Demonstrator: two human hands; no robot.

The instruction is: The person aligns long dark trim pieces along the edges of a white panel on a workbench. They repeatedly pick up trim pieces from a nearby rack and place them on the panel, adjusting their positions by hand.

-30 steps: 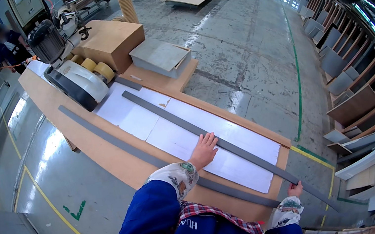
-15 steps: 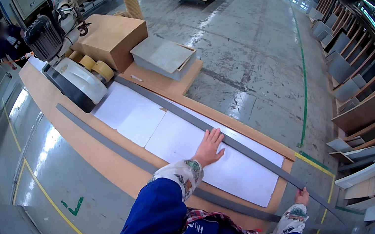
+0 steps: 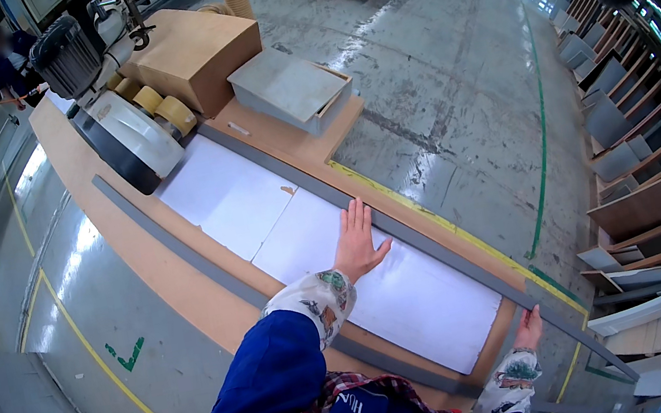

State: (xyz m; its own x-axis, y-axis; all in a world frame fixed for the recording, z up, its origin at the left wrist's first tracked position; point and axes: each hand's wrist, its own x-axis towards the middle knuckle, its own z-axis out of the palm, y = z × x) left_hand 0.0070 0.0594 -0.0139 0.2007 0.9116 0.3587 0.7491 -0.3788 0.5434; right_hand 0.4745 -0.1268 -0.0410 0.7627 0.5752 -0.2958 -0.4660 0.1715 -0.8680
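Observation:
A long, narrow grey strip lies along the far right side of a wooden worktable, against its raised edge. My left hand is flat with fingers stretched, its fingertips at the strip's near edge and its palm over the white panel. Farther down, my right hand has its fingers closed on the strip, whose near end sticks out past the table. A second grey strip lies along the table's near side, partly hidden under my left arm.
At the far end stands a machine with a dark motor, a white guard and yellow rollers. A wooden box and a grey box sit beside it. A rack with boards stands right; a person is far left.
The grey strip has shifted away from me against the table's raised edge, covering the white sliver beyond it. My left hand has straightened its fingers; my right hand has moved slightly up with the strip.

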